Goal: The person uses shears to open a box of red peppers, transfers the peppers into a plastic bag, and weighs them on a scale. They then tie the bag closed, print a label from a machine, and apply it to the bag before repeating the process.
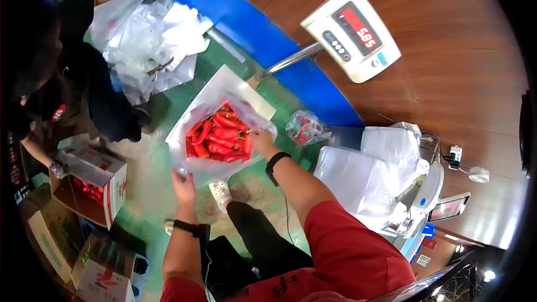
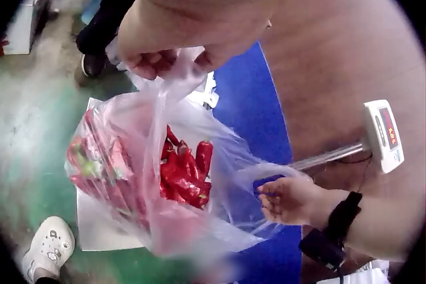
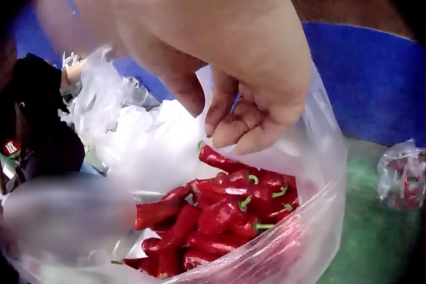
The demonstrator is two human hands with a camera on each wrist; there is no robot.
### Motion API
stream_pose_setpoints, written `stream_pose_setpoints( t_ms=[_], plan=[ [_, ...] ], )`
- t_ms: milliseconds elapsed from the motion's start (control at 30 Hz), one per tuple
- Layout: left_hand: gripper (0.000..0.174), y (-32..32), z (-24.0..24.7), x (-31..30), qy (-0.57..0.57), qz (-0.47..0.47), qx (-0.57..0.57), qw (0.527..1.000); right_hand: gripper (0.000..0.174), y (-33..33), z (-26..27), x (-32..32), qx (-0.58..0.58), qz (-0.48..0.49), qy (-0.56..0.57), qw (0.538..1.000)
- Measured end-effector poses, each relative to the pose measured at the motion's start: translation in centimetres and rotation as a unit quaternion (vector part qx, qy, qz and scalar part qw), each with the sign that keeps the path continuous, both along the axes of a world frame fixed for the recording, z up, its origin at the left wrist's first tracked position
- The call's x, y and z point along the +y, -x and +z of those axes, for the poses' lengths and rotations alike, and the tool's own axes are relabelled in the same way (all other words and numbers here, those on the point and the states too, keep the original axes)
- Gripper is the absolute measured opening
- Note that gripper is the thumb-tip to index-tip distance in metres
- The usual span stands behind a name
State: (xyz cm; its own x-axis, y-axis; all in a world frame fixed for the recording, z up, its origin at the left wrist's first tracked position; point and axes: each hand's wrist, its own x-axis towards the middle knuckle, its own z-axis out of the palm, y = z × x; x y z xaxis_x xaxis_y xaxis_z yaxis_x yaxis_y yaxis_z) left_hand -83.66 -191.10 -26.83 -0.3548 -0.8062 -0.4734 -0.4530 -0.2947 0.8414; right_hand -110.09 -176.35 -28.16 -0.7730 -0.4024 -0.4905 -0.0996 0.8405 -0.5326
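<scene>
A clear plastic bag [image 1: 215, 172] holding many red peppers [image 1: 224, 134] sits wide-mouthed over a pale flat plate [image 1: 258, 100]. The left hand [image 1: 183, 185] grips its near left edge; the left wrist view shows this hand [image 2: 186, 31] pinching gathered plastic. On the opposite side, the right hand [image 1: 264, 142] holds the bag's rim. Its fingers are curled beside a loop of the bag in the left wrist view, where the right hand [image 2: 289, 201] is at the right. The right wrist view has the right hand [image 3: 233, 71] above the peppers [image 3: 219, 217].
A scale display [image 1: 355, 33] with lit red digits stands on a metal pole. Another person [image 1: 106, 95] is at the left, near a box of peppers [image 1: 86, 193]. Loose plastic [image 1: 148, 39] lies beyond, a small bag [image 1: 306, 127] to the right, stacked bags [image 1: 352, 182] beside it.
</scene>
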Motion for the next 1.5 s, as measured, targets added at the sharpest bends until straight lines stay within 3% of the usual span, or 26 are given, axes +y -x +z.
stream_pose_setpoints(
  t_ms=[33, 67, 133, 167, 233, 300, 367, 467, 533, 600, 633, 667, 733, 767, 833, 933, 1033, 1100, 1133, 1233, 1267, 1333, 1367, 1433, 1467, 1500],
  plan=[
    [0.04, 0.8, 0.8, 0.0, -0.022, 0.019, 0.037, 0.999, 0.022, -0.1, -3.1, 0.6, 0.021, 0.012, -0.028, 0.999],
    [0.042, 1.2, 0.7, 0.1, -0.026, 0.032, 0.057, 0.997, 0.018, -1.0, -3.3, 0.7, 0.02, -0.005, 0.047, 0.999],
    [0.045, 1.7, 2.7, -0.3, -0.061, -0.002, 0.02, 0.998, 0.017, -1.5, -3.0, -0.1, -0.051, 0.053, 0.02, 0.997],
    [0.046, 2.1, 2.5, -0.1, -0.033, 0.012, 0.045, 0.998, 0.016, -1.8, -3.1, -0.2, 0.011, 0.112, 0.03, 0.993],
    [0.055, 1.6, 2.5, -0.1, -0.013, -0.044, -0.064, 0.997, 0.014, -3.6, -2.1, -0.9, 0.009, 0.063, 0.076, 0.995],
    [0.067, 3.9, 6.0, 0.2, 0.314, -0.107, -0.232, 0.914, 0.013, -4.3, 1.1, -1.7, -0.073, 0.034, 0.132, 0.988],
    [0.076, 5.6, 7.7, -0.2, 0.388, -0.281, -0.177, 0.86, 0.014, -4.7, 7.9, -1.0, -0.076, 0.027, 0.208, 0.975],
    [0.073, 5.6, 6.0, 1.1, 0.329, -0.388, -0.215, 0.834, 0.01, -2.7, 13.2, 5.1, 0.088, 0.0, 0.173, 0.981],
    [0.071, 5.3, 5.6, 1.3, 0.348, -0.382, -0.227, 0.826, 0.008, -1.3, 15.5, 10.7, 0.092, -0.246, 0.146, 0.954],
    [0.069, 4.9, 5.0, 1.1, 0.368, -0.382, -0.213, 0.821, 0.011, 0.8, 19.1, 18.6, 0.303, -0.246, 0.083, 0.917],
    [0.068, 4.8, 4.8, 1.1, 0.348, -0.375, -0.2, 0.836, 0.022, 1.1, 21.5, 21.7, 0.236, -0.38, 0.1, 0.889],
    [0.068, 4.7, 4.7, 1.1, 0.327, -0.366, -0.189, 0.851, 0.034, 1.4, 22.0, 27.2, 0.358, -0.304, -0.116, 0.875],
    [0.066, 4.7, 4.7, 1.2, 0.318, -0.36, -0.168, 0.861, 0.049, 1.2, 25.7, 33.0, 0.47, -0.171, -0.316, 0.806],
    [0.065, 4.7, 4.7, 1.3, 0.31, -0.347, -0.152, 0.872, 0.059, 0.5, 27.6, 34.0, 0.409, -0.175, -0.442, 0.779],
    [0.064, 4.3, 3.9, 1.1, 0.314, -0.349, -0.144, 0.871, 0.066, -1.3, 28.8, 36.3, 0.313, -0.095, -0.55, 0.768],
    [0.064, 4.0, 3.4, 1.3, 0.33, -0.369, -0.113, 0.861, 0.067, -3.2, 27.3, 40.7, 0.31, -0.075, -0.539, 0.779],
    [0.063, 4.3, 4.0, 2.0, 0.353, -0.38, -0.112, 0.848, 0.044, -3.1, 28.1, 38.7, 0.379, -0.083, -0.514, 0.765],
    [0.065, 4.3, 4.0, 2.4, 0.351, -0.391, -0.14, 0.839, 0.035, -2.9, 28.0, 39.3, 0.327, -0.108, -0.516, 0.785],
    [0.065, 4.3, 4.0, 2.5, 0.358, -0.389, -0.123, 0.84, 0.044, -3.2, 27.9, 39.1, 0.257, -0.149, -0.51, 0.807],
    [0.066, 3.5, 3.8, 2.9, 0.366, -0.402, -0.157, 0.824, 0.051, -6.9, 28.9, 38.4, 0.27, 0.175, -0.65, 0.688],
    [0.066, 3.3, 3.8, 2.8, 0.36, -0.412, -0.174, 0.819, 0.051, -7.2, 28.5, 39.8, 0.277, 0.164, -0.652, 0.687],
    [0.066, 3.3, 4.0, 2.7, 0.359, -0.414, -0.191, 0.815, 0.038, -7.0, 27.5, 42.2, 0.332, 0.258, -0.606, 0.676],
    [0.065, 3.1, 4.2, 2.7, 0.355, -0.413, -0.192, 0.816, 0.038, -6.6, 27.5, 42.2, 0.336, 0.253, -0.605, 0.676],
    [0.065, 3.0, 4.4, 2.3, 0.354, -0.418, -0.192, 0.815, 0.026, -5.2, 28.1, 41.9, 0.149, 0.144, -0.543, 0.814],
    [0.064, 2.8, 4.4, 2.0, 0.361, -0.422, -0.169, 0.814, 0.014, -5.2, 28.4, 41.6, 0.189, 0.194, -0.57, 0.775],
    [0.063, 2.4, 4.5, 1.8, 0.367, -0.425, -0.148, 0.815, 0.014, -5.0, 28.6, 41.2, 0.188, 0.196, -0.568, 0.777]
  ],
)
